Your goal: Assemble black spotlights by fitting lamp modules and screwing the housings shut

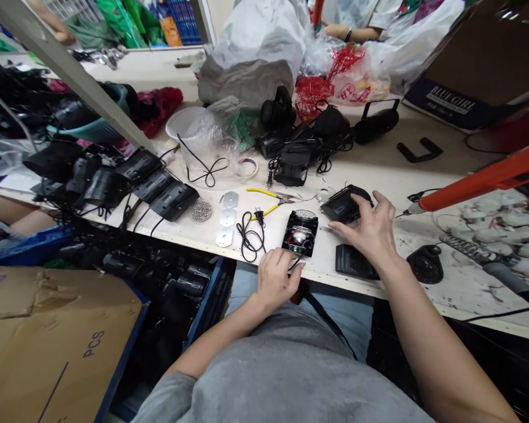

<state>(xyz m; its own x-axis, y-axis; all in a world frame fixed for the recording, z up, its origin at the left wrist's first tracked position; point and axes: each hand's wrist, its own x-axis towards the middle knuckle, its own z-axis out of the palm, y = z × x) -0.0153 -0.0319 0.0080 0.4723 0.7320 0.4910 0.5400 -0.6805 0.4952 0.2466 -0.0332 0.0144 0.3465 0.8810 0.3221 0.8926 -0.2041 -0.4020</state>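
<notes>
Touching one open housing [300,234] on the pale worktop [377,169], the left hand [275,279] curls its fingers; the right hand [374,230] spreads its own at one casing [340,204]. Whether either grips cannot be told. Three flat, silvery plates [228,220] and one pair of pliers [285,199] lie leftward; housing and casing are boxy, black.

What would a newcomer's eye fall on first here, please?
Probably the orange tool slanting in from the right edge, its thin tip pointing toward the right hand. Next, perhaps, the yellow-handled pliers, lying spread on the worktable beyond the open black housing at the left hand. The brown carton marked PCS, lower left, may follow.
</notes>
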